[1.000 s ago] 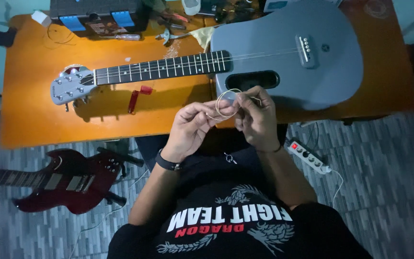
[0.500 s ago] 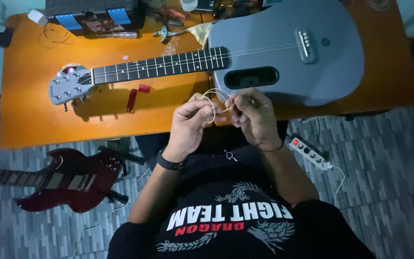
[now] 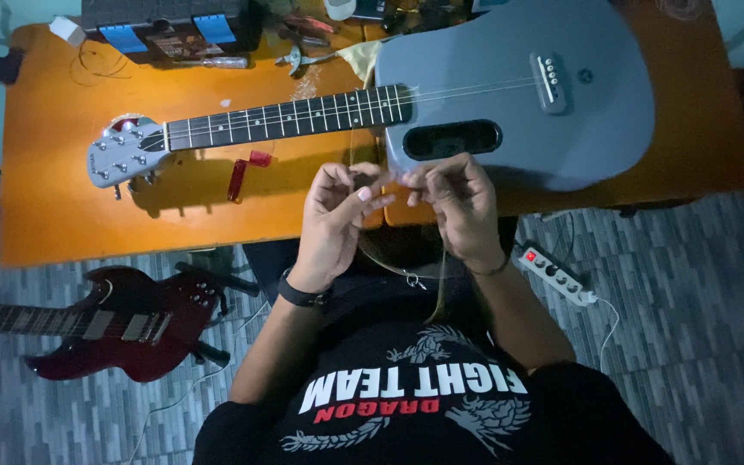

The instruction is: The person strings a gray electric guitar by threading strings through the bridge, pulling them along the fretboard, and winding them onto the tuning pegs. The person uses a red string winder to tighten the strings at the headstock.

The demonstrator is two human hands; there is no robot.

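Both hands pinch a thin string (image 3: pixel 393 258): the left hand (image 3: pixel 337 211) and right hand (image 3: pixel 458 202) each hold it in a fingertip grip, above the lap at the table (image 3: pixel 62 207) edge. It looks light, springy and slippery, likely to whip or kink, so it is best held near its ends. The guitar (image 3: pixel 510 95) sits close ahead; open room lies toward the lap.

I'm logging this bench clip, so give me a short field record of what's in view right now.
left hand: pinching a thin guitar string
right hand: pinching the same string, close to the left hand
grey guitar: flat on the orange table, neck pointing left
red winder: on the table below the neck
red guitar: on the floor
power strip: on the floor
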